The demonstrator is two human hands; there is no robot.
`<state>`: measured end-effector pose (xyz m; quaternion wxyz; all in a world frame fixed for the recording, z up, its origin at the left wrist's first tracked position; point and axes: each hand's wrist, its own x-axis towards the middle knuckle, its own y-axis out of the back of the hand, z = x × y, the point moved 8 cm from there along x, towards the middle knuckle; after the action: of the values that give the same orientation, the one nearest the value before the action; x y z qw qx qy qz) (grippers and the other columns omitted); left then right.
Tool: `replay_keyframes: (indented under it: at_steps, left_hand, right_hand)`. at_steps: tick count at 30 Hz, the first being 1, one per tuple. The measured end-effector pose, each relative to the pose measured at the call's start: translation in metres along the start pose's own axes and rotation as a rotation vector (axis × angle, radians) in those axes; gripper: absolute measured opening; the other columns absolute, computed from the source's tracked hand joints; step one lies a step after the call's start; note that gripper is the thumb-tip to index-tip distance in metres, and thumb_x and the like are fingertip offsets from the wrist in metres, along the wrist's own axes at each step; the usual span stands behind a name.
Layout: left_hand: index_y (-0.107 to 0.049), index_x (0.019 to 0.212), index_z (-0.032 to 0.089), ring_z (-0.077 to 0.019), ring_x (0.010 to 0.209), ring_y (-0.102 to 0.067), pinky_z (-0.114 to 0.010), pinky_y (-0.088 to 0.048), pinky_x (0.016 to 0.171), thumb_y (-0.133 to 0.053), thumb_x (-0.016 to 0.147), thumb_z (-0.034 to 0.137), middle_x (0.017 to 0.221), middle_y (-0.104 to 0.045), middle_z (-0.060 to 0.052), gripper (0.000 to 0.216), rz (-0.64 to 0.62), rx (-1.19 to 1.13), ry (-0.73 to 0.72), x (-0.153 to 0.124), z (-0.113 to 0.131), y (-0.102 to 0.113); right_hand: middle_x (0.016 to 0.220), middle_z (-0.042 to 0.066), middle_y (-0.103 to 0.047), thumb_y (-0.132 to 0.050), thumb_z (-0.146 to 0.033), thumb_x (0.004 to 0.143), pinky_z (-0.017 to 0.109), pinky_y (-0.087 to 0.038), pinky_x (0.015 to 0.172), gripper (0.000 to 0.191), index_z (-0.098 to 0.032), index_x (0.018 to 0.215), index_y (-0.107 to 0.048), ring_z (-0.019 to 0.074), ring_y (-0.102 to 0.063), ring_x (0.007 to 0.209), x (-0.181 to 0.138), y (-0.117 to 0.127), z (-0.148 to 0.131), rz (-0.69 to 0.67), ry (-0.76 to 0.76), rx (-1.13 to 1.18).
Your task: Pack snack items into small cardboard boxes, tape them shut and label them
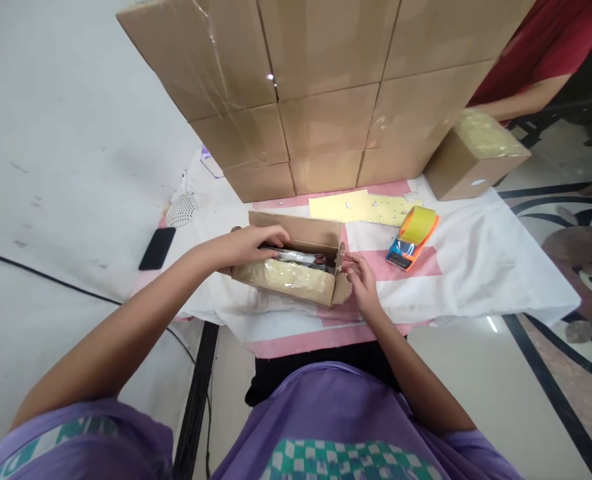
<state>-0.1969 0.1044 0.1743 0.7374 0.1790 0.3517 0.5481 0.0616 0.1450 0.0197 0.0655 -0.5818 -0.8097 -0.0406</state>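
Observation:
An open cardboard box (296,230) lies in front of me on the cloth-covered table. Its contents are a silvery packet (301,256) and, along the near side, a pale yellowish bundle (286,278) in clear shiny wrap. My left hand (263,243) reaches over the box's left end, fingers loosely spread and touching the packet; the fingertips are partly hidden inside. At the opposite end, my right hand (360,277) has its fingers bent against the small side flap (341,257), the thumb side towards the box.
Behind the box rises a stack of taped cartons (326,127). A tape dispenser (413,237) with yellow tape lies to the right, near yellow card sheets (356,207). A phone (157,249) is at the left edge. Another person's arm (526,100) is beside a carton (471,160) at the back right.

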Motion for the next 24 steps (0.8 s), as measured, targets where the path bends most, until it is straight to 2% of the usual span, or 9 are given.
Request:
replay_keyframes:
  at_steps: [2,5,10,13,15,16,19,22,24]
  left_hand:
    - [-0.076,0.104,0.03,-0.0259,0.102,-0.069,-0.033,-0.05,0.095,-0.074,0.079,0.034,0.111,-0.076,0.0,0.025,-0.058,0.121,0.016,0.002,0.001,-0.006]
    - [-0.078,0.104,0.034,-0.0273,0.101,-0.07,-0.034,-0.051,0.095,-0.073,0.08,0.04,0.11,-0.077,0.002,0.026,-0.053,0.186,0.039,-0.004,0.005,-0.003]
    - [-0.079,0.109,0.037,-0.033,0.11,-0.07,-0.038,-0.052,0.101,-0.094,0.054,0.037,0.113,-0.077,0.0,0.056,-0.011,-0.009,0.066,-0.045,0.022,-0.001]
    - [-0.077,0.118,0.04,-0.0375,0.124,-0.063,-0.044,-0.046,0.11,-0.097,0.05,0.039,0.127,-0.073,-0.002,0.071,0.079,0.014,0.022,-0.08,0.027,-0.008]
    - [-0.071,0.128,0.043,-0.0369,0.123,-0.063,-0.047,-0.045,0.111,-0.092,0.06,0.044,0.132,-0.071,-0.003,0.071,0.168,0.134,-0.051,-0.102,0.028,-0.017]
    - [-0.068,0.132,0.043,-0.0353,0.118,-0.066,-0.047,-0.047,0.108,-0.086,0.07,0.045,0.13,-0.072,-0.003,0.064,0.215,0.206,-0.083,-0.112,0.027,-0.023]
    - [-0.066,0.132,0.044,-0.029,0.104,-0.07,-0.046,-0.048,0.101,-0.063,0.093,0.032,0.116,-0.077,-0.002,0.042,0.301,0.395,-0.169,-0.135,0.022,-0.048]
    - [-0.066,0.129,0.048,-0.0255,0.112,-0.068,-0.046,-0.042,0.108,-0.061,0.093,0.018,0.118,-0.076,0.003,0.047,0.357,0.543,-0.288,-0.151,0.022,-0.074]
    - [-0.065,0.127,0.051,-0.0263,0.123,-0.062,-0.047,-0.037,0.115,-0.069,0.088,0.017,0.128,-0.071,0.003,0.052,0.527,0.605,-0.32,-0.159,0.02,-0.077]
  right_hand:
    - [0.124,0.012,-0.068,-0.058,-0.05,0.094,0.046,-0.056,0.092,0.043,-0.023,0.127,-0.058,0.0249,-0.068,0.097,-0.001,0.0,0.001,-0.004,-0.005,0.006]
    - [0.127,0.011,-0.067,-0.057,-0.05,0.096,0.042,-0.057,0.087,0.042,-0.024,0.128,-0.057,0.0235,-0.068,0.097,-0.002,-0.001,0.001,-0.025,-0.011,0.01]
    - [0.124,0.01,-0.067,-0.055,-0.047,0.098,0.041,-0.057,0.084,0.036,-0.025,0.126,-0.06,0.0232,-0.068,0.095,-0.004,-0.004,-0.011,-0.076,0.066,-0.035]
    - [0.119,0.01,-0.068,-0.054,-0.044,0.099,0.045,-0.056,0.089,0.033,-0.026,0.124,-0.062,0.0245,-0.067,0.096,-0.006,-0.006,-0.025,-0.118,0.179,-0.082]
    - [0.117,0.01,-0.068,-0.053,-0.046,0.099,0.046,-0.055,0.09,0.034,-0.027,0.126,-0.063,0.0262,-0.067,0.1,-0.007,-0.01,-0.03,-0.156,0.219,-0.113]
    - [0.118,0.011,-0.068,-0.053,-0.048,0.099,0.047,-0.055,0.091,0.036,-0.027,0.127,-0.063,0.0273,-0.066,0.103,-0.008,-0.012,-0.032,-0.175,0.228,-0.123]
    - [0.128,0.011,-0.066,-0.05,-0.057,0.099,0.049,-0.054,0.097,0.045,-0.029,0.132,-0.062,0.0305,-0.062,0.118,-0.01,-0.016,-0.04,-0.199,0.265,-0.113]
    - [0.143,0.011,-0.059,-0.048,-0.062,0.098,0.053,-0.048,0.107,0.055,-0.031,0.143,-0.055,0.0329,-0.054,0.133,-0.011,-0.021,-0.056,-0.209,0.323,-0.099]
    - [0.152,0.011,-0.052,-0.049,-0.064,0.097,0.056,-0.044,0.112,0.062,-0.031,0.15,-0.047,0.0343,-0.047,0.141,-0.01,-0.027,-0.069,-0.231,0.33,-0.123]
